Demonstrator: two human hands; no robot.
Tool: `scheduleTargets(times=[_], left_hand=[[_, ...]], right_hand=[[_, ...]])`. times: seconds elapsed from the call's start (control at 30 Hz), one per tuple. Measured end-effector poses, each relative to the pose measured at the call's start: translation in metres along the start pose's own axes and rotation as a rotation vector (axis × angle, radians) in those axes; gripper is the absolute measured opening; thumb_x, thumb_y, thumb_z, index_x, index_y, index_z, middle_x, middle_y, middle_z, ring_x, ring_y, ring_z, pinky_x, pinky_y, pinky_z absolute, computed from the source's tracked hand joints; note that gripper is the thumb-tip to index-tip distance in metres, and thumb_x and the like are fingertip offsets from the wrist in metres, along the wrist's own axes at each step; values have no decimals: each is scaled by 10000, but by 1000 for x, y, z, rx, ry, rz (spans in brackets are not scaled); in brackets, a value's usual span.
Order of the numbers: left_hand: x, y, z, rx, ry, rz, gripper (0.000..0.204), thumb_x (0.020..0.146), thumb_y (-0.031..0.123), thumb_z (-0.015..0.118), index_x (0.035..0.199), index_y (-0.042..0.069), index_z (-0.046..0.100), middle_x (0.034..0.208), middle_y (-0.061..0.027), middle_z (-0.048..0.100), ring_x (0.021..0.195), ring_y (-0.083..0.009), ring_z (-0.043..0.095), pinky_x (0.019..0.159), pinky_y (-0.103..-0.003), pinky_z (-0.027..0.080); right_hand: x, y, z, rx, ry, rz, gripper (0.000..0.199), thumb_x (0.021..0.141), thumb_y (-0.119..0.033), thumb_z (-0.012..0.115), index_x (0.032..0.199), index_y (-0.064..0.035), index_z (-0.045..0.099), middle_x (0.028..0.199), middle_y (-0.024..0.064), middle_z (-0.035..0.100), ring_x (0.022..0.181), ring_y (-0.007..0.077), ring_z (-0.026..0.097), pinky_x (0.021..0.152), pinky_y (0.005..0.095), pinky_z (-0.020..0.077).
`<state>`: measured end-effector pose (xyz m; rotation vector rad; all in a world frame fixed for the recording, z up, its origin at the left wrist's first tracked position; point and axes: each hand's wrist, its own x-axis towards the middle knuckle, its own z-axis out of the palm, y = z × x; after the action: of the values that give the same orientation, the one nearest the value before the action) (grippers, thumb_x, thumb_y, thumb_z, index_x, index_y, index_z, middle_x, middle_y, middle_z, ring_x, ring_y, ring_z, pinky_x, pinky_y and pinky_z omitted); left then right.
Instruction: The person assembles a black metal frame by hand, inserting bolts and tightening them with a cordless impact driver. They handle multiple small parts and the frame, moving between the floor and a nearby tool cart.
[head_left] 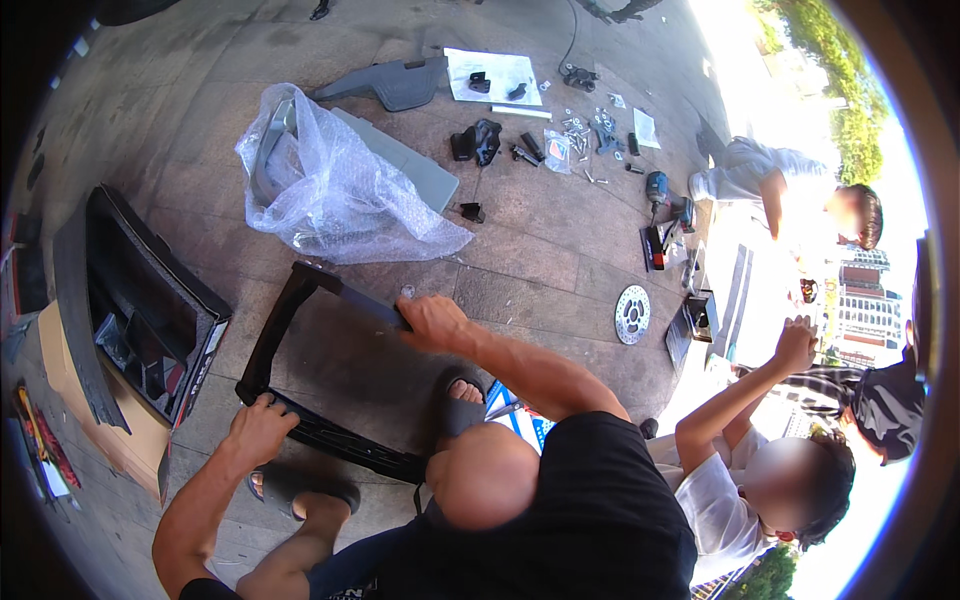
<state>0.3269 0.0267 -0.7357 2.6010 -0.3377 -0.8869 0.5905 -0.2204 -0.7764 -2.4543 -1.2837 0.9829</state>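
A black, angular U-shaped frame (pixel 275 340) is held up over the paving in front of me. My left hand (pixel 258 432) is closed round its near left corner, with the fingers curled over the bar. At the far bar's right end, my right hand (pixel 434 322) grips the same frame. The lower bar runs toward my knee, and its right end is partly hidden there. Beyond the frame lies a grey panel (pixel 405 160), partly covered by clear bubble wrap (pixel 325 195).
An opened box (pixel 215 350) with black parts stands at the left. Farther off lie a dark grey panel (pixel 405 85), a paper sheet (pixel 515 68), several loose screws (pixel 575 135) and a cordless drill (pixel 657 188). A perforated metal disc (pixel 632 315) lies right; other people are at the right.
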Motion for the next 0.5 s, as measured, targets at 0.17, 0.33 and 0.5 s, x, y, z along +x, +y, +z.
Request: scheduleTargets(times=[0.17,0.33,0.5], left_hand=[[11,-8,1,-9,-37,-25,315,701,-2,580,988,103,653,1028,-99,634,1094,-358,550,813,-440,525],[13,-15,17,-34,-47,-31,335,708,-5,565,1015,101,647,1045,-94,631,1132,-352,527,862,-427,509],[13,-20,26,-96,-21,-42,338,708,5,576,1027,98,636,1085,-91,616,1170,-350,494,882,-423,501]], right_hand=[[6,1,6,25,-19,19,338,774,-297,641,952,-29,537,798,209,651,785,407,636,689,497,507],[8,1,7,47,-38,24,383,765,-327,671,969,-26,550,813,191,660,805,394,644,693,474,517],[9,1,9,59,-38,65,430,752,-369,688,978,-33,541,832,184,661,796,386,646,696,474,516]])
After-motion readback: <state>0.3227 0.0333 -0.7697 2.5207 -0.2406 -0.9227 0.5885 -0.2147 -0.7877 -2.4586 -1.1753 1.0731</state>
